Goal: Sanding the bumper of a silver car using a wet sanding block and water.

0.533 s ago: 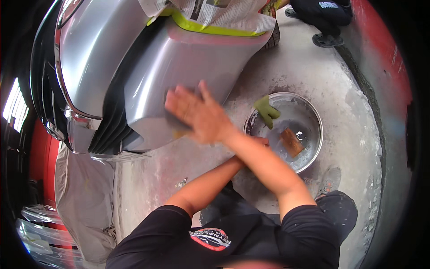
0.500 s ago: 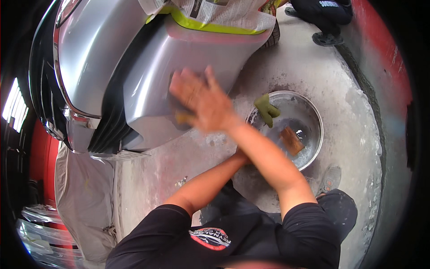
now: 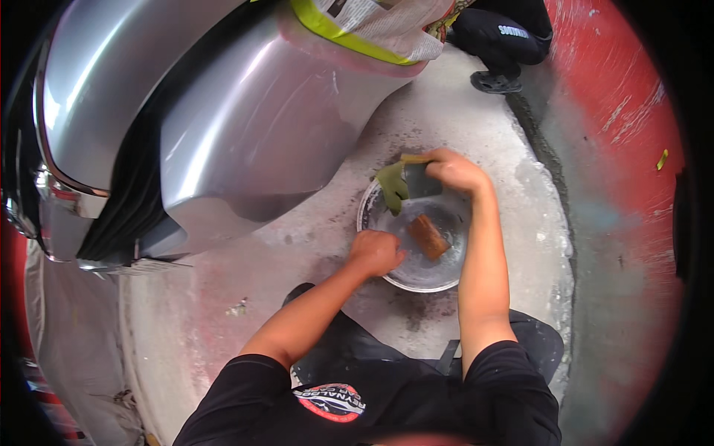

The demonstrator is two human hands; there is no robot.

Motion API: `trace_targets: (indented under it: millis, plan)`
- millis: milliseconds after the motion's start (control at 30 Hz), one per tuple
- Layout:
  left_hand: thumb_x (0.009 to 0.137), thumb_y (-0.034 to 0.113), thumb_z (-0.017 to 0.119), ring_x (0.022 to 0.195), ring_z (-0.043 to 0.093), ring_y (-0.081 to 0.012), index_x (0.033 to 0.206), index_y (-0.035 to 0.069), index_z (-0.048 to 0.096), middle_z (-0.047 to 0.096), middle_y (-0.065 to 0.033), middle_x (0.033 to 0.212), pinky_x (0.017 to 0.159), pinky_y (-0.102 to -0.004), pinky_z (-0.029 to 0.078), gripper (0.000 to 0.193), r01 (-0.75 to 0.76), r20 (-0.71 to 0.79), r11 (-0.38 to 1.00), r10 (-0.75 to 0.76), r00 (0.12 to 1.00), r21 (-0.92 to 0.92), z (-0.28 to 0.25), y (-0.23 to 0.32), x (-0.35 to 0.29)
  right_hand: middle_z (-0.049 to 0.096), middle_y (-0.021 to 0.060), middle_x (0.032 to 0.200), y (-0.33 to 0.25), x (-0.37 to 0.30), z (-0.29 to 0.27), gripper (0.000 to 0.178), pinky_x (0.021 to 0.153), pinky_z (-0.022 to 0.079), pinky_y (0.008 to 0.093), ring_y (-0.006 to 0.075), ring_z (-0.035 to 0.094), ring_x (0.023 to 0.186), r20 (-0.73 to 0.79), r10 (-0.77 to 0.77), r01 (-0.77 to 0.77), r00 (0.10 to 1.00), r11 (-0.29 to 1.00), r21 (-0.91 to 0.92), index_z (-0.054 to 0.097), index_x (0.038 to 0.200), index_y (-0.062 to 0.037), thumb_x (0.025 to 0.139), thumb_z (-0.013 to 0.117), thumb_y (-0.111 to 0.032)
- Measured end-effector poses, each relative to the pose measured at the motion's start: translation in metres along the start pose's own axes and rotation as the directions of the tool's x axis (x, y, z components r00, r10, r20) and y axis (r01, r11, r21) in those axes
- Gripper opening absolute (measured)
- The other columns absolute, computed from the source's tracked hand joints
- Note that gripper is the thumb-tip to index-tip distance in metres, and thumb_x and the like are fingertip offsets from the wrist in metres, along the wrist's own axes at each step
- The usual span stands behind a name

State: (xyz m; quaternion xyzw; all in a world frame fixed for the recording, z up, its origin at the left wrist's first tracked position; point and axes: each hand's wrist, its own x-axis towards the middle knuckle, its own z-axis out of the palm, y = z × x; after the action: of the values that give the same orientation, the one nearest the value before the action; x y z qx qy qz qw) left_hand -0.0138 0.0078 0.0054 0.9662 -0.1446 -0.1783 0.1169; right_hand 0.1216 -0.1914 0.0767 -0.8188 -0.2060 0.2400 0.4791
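Note:
My right hand (image 3: 455, 169) is closed over the far rim of a round metal basin (image 3: 425, 289), pinching a thin sheet that looks like sandpaper, yellowish along its top (image 3: 415, 158) with a grey face hanging below. At the basin's near-left side, my left hand (image 3: 377, 253) is closed around the rim, its fingertips partly hidden. An olive-green cloth or glove (image 3: 393, 187) drapes over the far-left edge. Inside lies a brown block (image 3: 428, 237), in what looks like shallow water.
A silver car bumper (image 3: 253, 141) fills the upper left, its top masked with newspaper (image 3: 379, 30) and lime-green tape. Another person's dark-clothed leg and shoe (image 3: 496, 82) are at the far right. A red and grey wall (image 3: 617, 186) bounds the right side.
My right hand has left the bumper and moved right to the basin with the sheet. My left hand, earlier mostly behind the right forearm, now shows at the rim. The view has shifted right.

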Motion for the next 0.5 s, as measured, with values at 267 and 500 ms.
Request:
trace_targets:
  millis: [267,500]
  plan:
    - [0.084,0.038,0.061,0.086,0.067,-0.0321,0.085,0.01,0.072,0.07,-0.0131,0.087,0.08,-0.0437,0.051,0.03,0.017,-0.007,0.994,-0.018,1.0,-0.11,-0.009,0.003,-0.002,0.063,0.0213,0.119,0.106,0.069,0.101,0.041,0.093,0.047,0.0382,0.0329,0.06,0.112,0.415,0.459,-0.029,0.786,0.698,-0.716,0.068,0.11,-0.0007,0.079,0.049,-0.02]
    - [0.083,0.037,0.061,0.075,0.066,-0.0336,0.075,0.01,0.069,0.068,-0.0137,0.076,0.071,-0.0459,0.051,0.029,-0.06,-0.115,0.989,0.045,0.992,-0.135,0.003,0.005,0.0,0.065,0.0143,0.118,0.197,0.061,0.181,0.038,0.092,0.049,0.0411,0.0284,0.064,0.109,0.158,0.452,-0.112,0.878,0.516,-0.849,0.07,0.11,-0.0068,0.083,0.055,-0.029]
